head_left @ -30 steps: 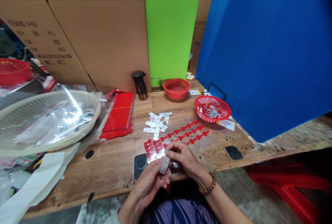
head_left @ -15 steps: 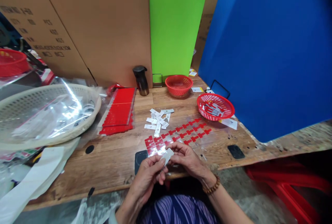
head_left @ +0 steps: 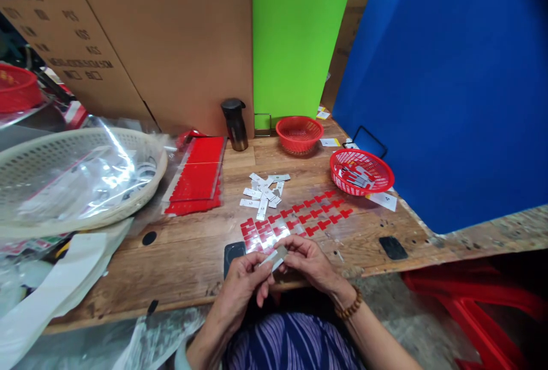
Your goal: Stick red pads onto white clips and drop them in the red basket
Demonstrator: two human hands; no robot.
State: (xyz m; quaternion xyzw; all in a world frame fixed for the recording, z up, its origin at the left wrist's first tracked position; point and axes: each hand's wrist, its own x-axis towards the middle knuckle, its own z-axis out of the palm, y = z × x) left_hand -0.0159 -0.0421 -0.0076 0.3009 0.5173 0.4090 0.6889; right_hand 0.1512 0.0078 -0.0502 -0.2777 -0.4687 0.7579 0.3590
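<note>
Over the table's front edge, my left hand (head_left: pixel 243 283) pinches a small flat grey-and-white strip (head_left: pixel 274 258) between thumb and fingers. My right hand (head_left: pixel 314 266), with a beaded bracelet at the wrist, has its fingertips closed on the strip's other end. Just beyond my hands lies a clear sheet with rows of red T-shaped stickers (head_left: pixel 314 217); my right fingers partly cover its near edge. Behind that sheet is a loose pile of similar white strips (head_left: pixel 266 192). Part of a dark flat pad (head_left: pixel 233 253) shows beside my left hand.
A red basket (head_left: pixel 362 187) holding grey pieces stands at right, another red basket (head_left: pixel 299 141) farther back. A dark lidded jug (head_left: pixel 235 124), red sheets (head_left: pixel 197 170) and a large plastic-covered cream basket (head_left: pixel 128 218) are leftward. Cardboard, green and blue panels (head_left: pixel 436 101) border the table.
The strip has turned in my fingers, so a darker grey end now shows beside its white part. My hands stay nearly in place while the view has tilted slightly down.
</note>
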